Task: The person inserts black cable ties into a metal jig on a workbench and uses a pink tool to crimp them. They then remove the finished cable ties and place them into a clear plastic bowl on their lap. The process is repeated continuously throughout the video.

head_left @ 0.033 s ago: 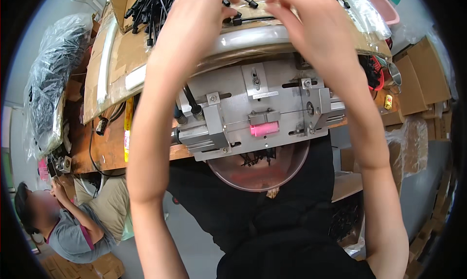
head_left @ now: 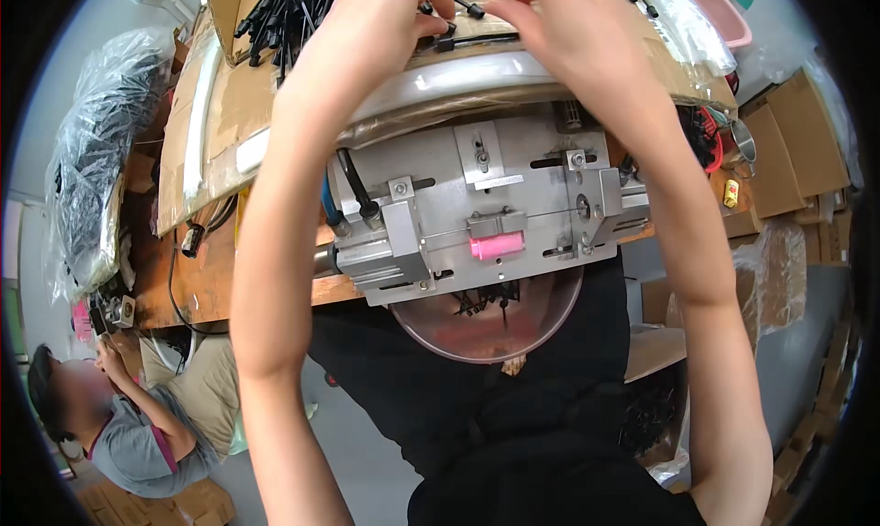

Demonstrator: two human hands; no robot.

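Both my hands are at the top edge, over a cardboard sheet with thin black rods with thick end caps. My left hand (head_left: 390, 12) has its fingers curled in around a black capped rod (head_left: 426, 7). Other capped ends lie just right of its fingertips. My right hand (head_left: 564, 17) reaches in from the right, thumb and forefinger apart, with nothing visible between them. Its thumb is near a black cap (head_left: 474, 11); another black rod (head_left: 486, 40) lies below that hand. Part of both hands is cut off by the frame.
A metal fixture (head_left: 440, 168) with a pink cylinder (head_left: 498, 245) stands below the cardboard sheet (head_left: 183, 132). A clear bowl (head_left: 486, 352) with black pieces sits under it. More black rods (head_left: 284, 22) heap at upper left. A person (head_left: 137, 434) sits at lower left.
My right hand has shifted left and slightly up, toward the left hand. My left forearm has moved slightly left, and its fingers have drawn closer to the black caps.
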